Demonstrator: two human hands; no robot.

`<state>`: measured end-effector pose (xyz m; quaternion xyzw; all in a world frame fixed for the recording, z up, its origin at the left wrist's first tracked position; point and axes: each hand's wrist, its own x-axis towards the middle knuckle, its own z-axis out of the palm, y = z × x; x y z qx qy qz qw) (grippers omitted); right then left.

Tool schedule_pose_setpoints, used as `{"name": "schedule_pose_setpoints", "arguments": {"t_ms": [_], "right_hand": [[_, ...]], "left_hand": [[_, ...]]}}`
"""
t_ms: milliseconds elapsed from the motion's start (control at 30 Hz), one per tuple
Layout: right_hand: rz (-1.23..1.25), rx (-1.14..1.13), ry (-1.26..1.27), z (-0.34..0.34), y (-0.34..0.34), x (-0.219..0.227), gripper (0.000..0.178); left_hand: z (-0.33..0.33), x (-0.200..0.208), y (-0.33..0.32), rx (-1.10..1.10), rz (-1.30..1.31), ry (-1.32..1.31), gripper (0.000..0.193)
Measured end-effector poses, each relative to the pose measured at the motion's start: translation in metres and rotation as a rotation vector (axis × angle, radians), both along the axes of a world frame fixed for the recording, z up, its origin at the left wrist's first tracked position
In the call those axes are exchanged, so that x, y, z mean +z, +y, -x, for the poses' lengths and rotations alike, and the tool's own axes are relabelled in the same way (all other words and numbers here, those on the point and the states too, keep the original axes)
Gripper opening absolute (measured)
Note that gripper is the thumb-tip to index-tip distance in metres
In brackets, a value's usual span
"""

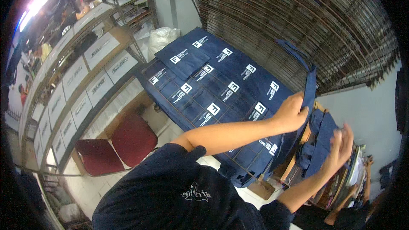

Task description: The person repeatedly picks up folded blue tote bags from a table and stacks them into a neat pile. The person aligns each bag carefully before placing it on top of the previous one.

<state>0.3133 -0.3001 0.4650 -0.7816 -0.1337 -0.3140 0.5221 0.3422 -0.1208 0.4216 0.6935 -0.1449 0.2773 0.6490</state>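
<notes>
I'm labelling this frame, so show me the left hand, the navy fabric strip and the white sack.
Left hand (291, 113): head view, on the back of the hand.
Navy fabric strip (310, 86): head view, on the stretch above the hand.
White sack (163, 43): head view, on its crumpled side.

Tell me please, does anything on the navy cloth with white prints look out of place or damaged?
One flat, white-printed navy fabric piece overlaps the upper-left end of the navy cloth, interrupting its regular grid, so it looks slightly out of place. I see no clear damage.
</notes>
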Motion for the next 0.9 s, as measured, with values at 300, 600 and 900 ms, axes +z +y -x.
{"name": "schedule_pose_setpoints", "arguments": {"t_ms": [300,600,900], "right_hand": [[-1.064,0.484,1.042,0.092,0.138,-0.169,0.079],[-0.714,0.601,1.017,0.031,0.273,-0.152,0.071],[-0.615,0.751,0.87,-0.003,0.464,-0.152,0.088]], "left_hand": [[0.021,-0.003,0.201,-0.11,0.281,0.081,0.032],[0.049,-0.044,0.404,0.001,0.495,0.451,0.029],[0.084,-0.09,0.596,0.334,0.738,0.323,0.032]]}}
